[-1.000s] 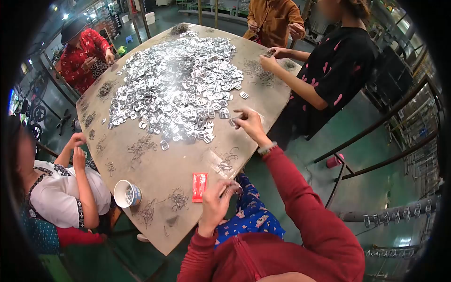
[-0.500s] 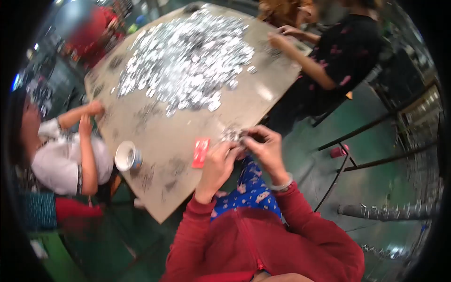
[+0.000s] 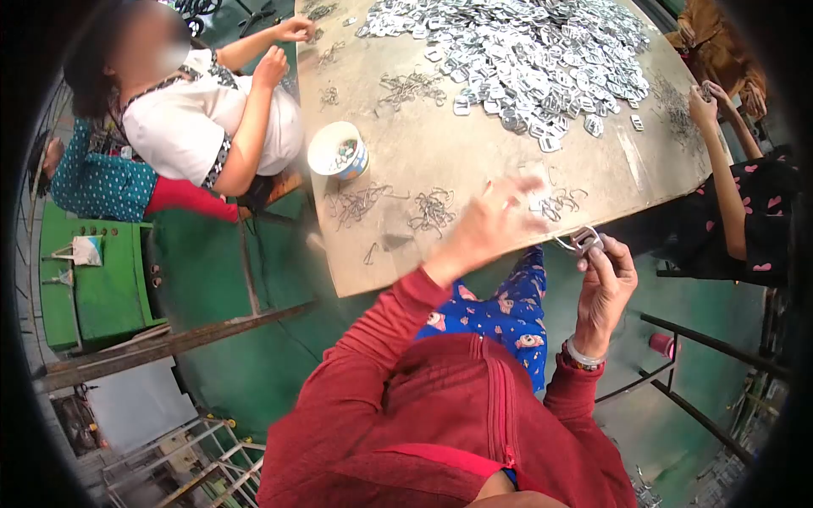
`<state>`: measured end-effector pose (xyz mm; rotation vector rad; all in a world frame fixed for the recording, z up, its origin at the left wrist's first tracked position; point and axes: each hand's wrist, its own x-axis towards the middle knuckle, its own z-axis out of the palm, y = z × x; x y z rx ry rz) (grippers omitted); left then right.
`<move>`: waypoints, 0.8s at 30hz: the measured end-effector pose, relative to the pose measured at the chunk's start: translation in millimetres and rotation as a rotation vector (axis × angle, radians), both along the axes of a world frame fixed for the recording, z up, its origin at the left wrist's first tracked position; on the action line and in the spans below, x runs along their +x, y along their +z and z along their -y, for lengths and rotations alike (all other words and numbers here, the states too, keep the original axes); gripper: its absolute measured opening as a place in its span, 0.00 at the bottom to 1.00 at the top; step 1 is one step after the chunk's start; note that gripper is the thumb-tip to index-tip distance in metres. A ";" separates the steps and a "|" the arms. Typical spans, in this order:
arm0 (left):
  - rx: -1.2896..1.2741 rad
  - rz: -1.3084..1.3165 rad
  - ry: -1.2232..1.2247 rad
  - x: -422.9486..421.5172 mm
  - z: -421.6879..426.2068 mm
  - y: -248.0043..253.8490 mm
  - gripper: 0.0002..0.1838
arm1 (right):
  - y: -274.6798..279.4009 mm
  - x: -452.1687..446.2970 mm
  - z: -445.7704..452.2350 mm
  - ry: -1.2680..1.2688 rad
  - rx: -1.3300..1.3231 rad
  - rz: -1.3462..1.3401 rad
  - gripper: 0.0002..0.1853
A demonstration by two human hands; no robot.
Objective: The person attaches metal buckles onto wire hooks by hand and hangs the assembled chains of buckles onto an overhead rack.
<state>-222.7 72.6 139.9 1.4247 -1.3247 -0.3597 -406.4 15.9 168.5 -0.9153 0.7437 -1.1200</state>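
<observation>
My right hand point(image 3: 605, 288), just off the table's near edge, pinches a metal buckle point(image 3: 586, 240) between thumb and fingers. A bent wire piece sticks out to the left of the buckle. Over the tabletop, my left hand point(image 3: 495, 218) is blurred by motion, with its fingers apart and nothing visible in them. Right beside its fingertips lies a small heap of wire hooks point(image 3: 563, 203). Another heap of wire hooks point(image 3: 432, 212) is on the table left of my left hand. Farther back spreads a large pile of silver buckles point(image 3: 542, 59).
A white tub point(image 3: 337, 151) with small bits inside stands on the table point(image 3: 389, 271) at left. One person point(image 3: 212, 110) sits at the left side, another person's hands point(image 3: 711, 106) work at the right. Dark metal rails point(image 3: 711, 347) run along the right.
The view has swung, so the table sits farther right and higher. My hands were together over small metal parts; now the left has moved away leftward and the right keeps the buckle.
</observation>
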 end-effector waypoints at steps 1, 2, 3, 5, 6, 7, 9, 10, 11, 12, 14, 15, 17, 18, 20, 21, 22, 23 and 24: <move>0.028 -0.149 0.058 27.1 14.1 -6.9 0.20 | 2.0 -1.7 3.2 0.011 -0.003 0.011 0.09; 0.060 -0.300 0.120 57.2 27.8 -12.2 0.19 | 3.3 -3.7 5.8 0.009 -0.005 0.014 0.09; 0.131 -0.047 0.267 97.5 42.6 -21.1 0.13 | 4.3 -6.7 7.9 0.007 0.001 0.021 0.09; 0.174 0.152 0.517 161.8 69.3 -37.0 0.07 | 5.6 -13.5 12.0 0.011 0.009 0.037 0.09; 0.241 0.203 0.510 192.2 79.0 -53.0 0.08 | 5.7 -16.8 13.4 0.006 0.001 0.040 0.09; 0.309 0.253 0.501 211.4 84.3 -62.2 0.09 | 5.8 -20.4 14.9 -0.003 0.004 0.040 0.09; 0.510 0.342 0.496 215.1 87.8 -53.5 0.12 | 5.6 -29.4 14.4 -0.033 0.014 0.030 0.09; 0.607 0.389 0.488 216.0 90.3 -49.8 0.14 | 7.1 -31.9 13.7 -0.046 0.016 0.027 0.08; 0.672 0.509 0.524 212.8 91.4 -47.2 0.15 | 6.3 -33.8 12.2 -0.018 0.022 -0.004 0.08; 0.712 0.630 0.547 205.9 96.7 -44.0 0.16 | 4.7 -36.3 12.3 -0.011 0.012 -0.038 0.07; 0.574 0.625 0.484 221.5 105.4 -77.5 0.19 | 10.7 -43.9 13.5 -0.021 0.026 -0.105 0.06; 0.457 0.735 0.464 242.7 111.7 -112.2 0.18 | 15.9 -43.8 12.0 -0.019 0.061 -0.130 0.05; 0.630 0.729 0.504 216.9 109.1 -88.7 0.15 | 21.0 -44.9 8.8 -0.007 0.014 -0.094 0.05; 0.562 0.784 0.524 212.7 104.2 -90.4 0.13 | 21.6 -47.8 7.3 -0.009 -0.016 -0.086 0.05; 0.461 0.718 0.538 198.6 93.9 -66.9 0.10 | 28.8 -51.5 2.8 0.001 -0.043 -0.074 0.06; 0.484 0.613 0.563 190.8 89.4 -51.4 0.09 | 31.6 -54.1 -1.0 -0.004 -0.053 -0.070 0.06; 0.529 0.631 0.541 191.4 89.2 -51.9 0.08 | 32.4 -57.0 -2.6 -0.005 -0.079 -0.082 0.06; 0.584 0.650 0.523 198.9 83.1 -57.2 0.08 | 32.0 -58.7 -6.4 0.000 -0.096 -0.095 0.06; 0.647 0.669 0.509 207.4 71.4 -64.2 0.08 | 33.9 -60.4 -10.8 0.003 -0.082 -0.095 0.06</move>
